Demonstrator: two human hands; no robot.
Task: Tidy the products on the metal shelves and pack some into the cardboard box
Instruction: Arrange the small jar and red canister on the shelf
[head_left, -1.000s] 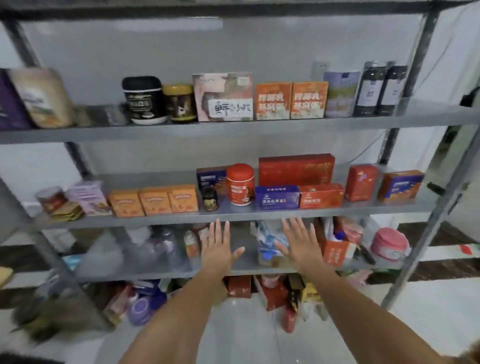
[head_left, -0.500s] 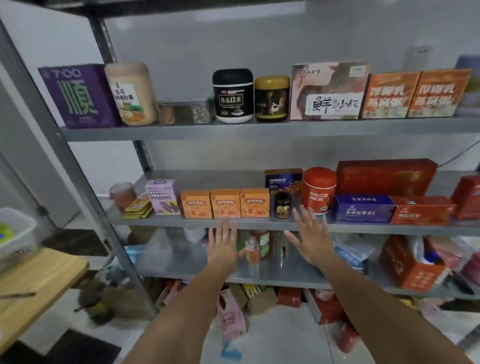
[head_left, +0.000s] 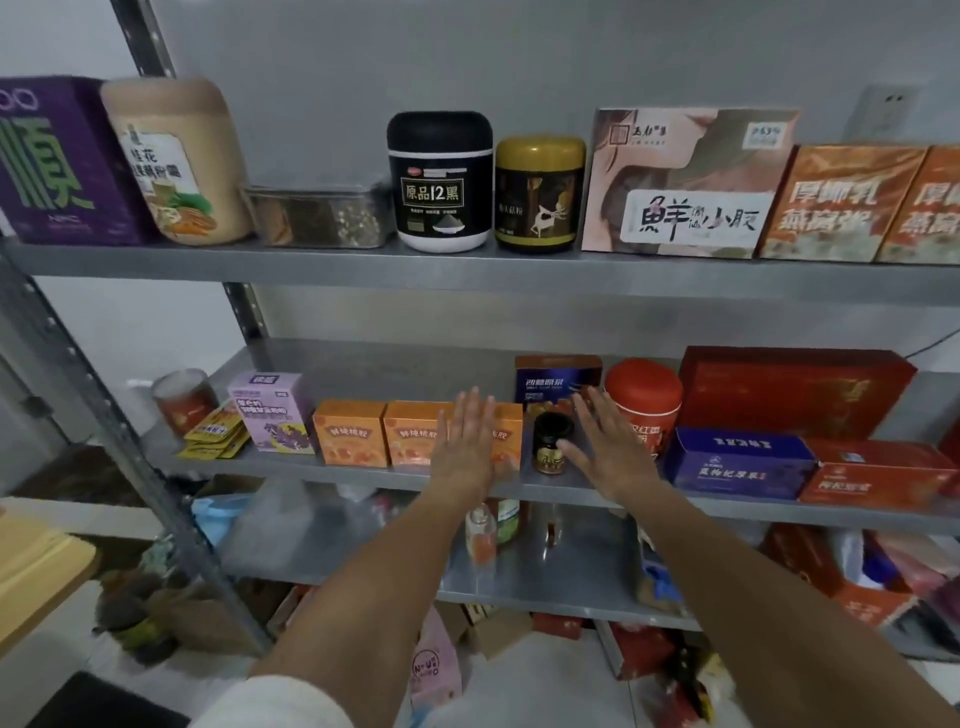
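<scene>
**Task status.** No packing shows as done. Your left hand (head_left: 465, 447) and right hand (head_left: 613, 452) are both flat, fingers straight, and hold nothing. The cardboard box cannot be identified in this view. Judge the task as at its start: products stand in rows on the metal shelves (head_left: 374, 369), and selection and packing remain.

**Product positions.**
- Directly behind your left palm: the right-most of three orange cartons (head_left: 349, 432). The other two sit in a row to the left of that hand. Whether the palm touches the carton cannot be told.
- Between your two hands: a small dark jar (head_left: 551, 441).
- Behind the fingers of your right hand: a red canister (head_left: 644, 400).
- To the right of that hand: a blue box (head_left: 740, 462), lying flat.

**Materials and shapes.**
- Cartons: printed paperboard, square-edged, likely light and easily crushed.
- Jar: short, round, glossy, with a dark lid; it looks apt to tip if knocked.
- Canister: smooth cylinder with a domed lid.
- Shelves: smooth grey sheet metal on perforated uprights; expect products to slide readily.
</scene>
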